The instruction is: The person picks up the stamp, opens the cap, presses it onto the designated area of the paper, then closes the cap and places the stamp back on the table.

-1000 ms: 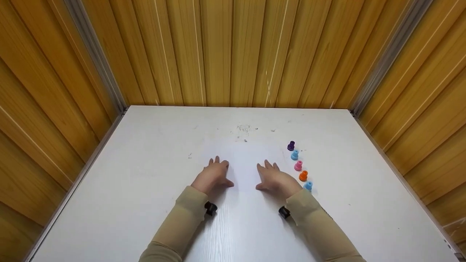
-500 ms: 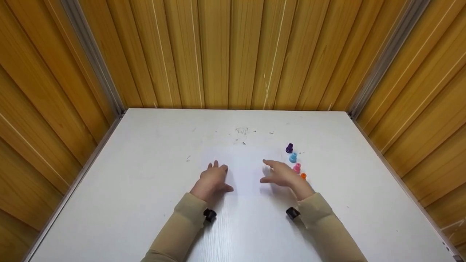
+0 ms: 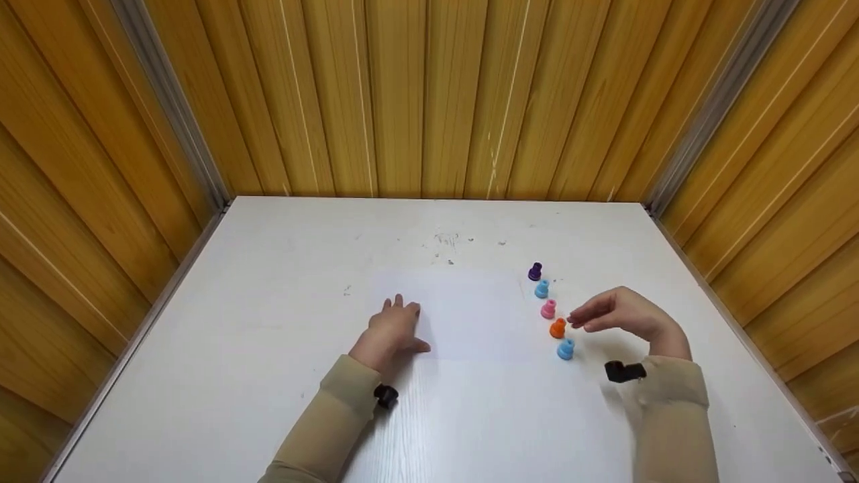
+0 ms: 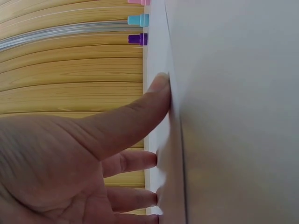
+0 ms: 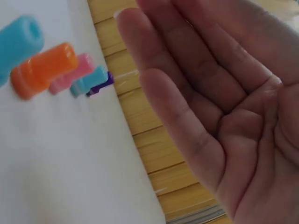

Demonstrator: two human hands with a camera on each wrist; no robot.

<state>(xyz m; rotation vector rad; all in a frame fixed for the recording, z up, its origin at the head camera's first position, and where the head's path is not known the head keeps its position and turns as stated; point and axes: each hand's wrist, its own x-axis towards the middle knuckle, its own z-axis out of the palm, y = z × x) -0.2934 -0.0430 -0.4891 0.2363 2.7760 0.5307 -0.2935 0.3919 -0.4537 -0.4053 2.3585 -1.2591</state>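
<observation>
A sheet of white paper (image 3: 476, 315) lies flat on the white table. My left hand (image 3: 390, 330) presses its left part with spread fingers; in the left wrist view the thumb (image 4: 159, 84) rests at the paper's edge. To the right of the sheet stand several small plastic pieces in a slanting row, each with a wide round base and a narrower top: purple (image 3: 535, 272), light blue (image 3: 542, 289), pink (image 3: 548, 309), orange (image 3: 558, 328) and another light blue (image 3: 566, 349). My right hand (image 3: 631, 314) hovers just right of the orange piece, fingers gently bent, palm empty.
The white table (image 3: 235, 376) has dark scuff marks (image 3: 447, 239) towards the back. Wood-patterned panels (image 3: 402, 100) enclose it at the back and both sides, with metal posts in the corners. A black wrist camera (image 3: 624, 371) sits below each hand.
My right hand has lifted off the paper and swung right, over the row, to its outer side. The left hand stays on the paper. The pieces stand where they were.
</observation>
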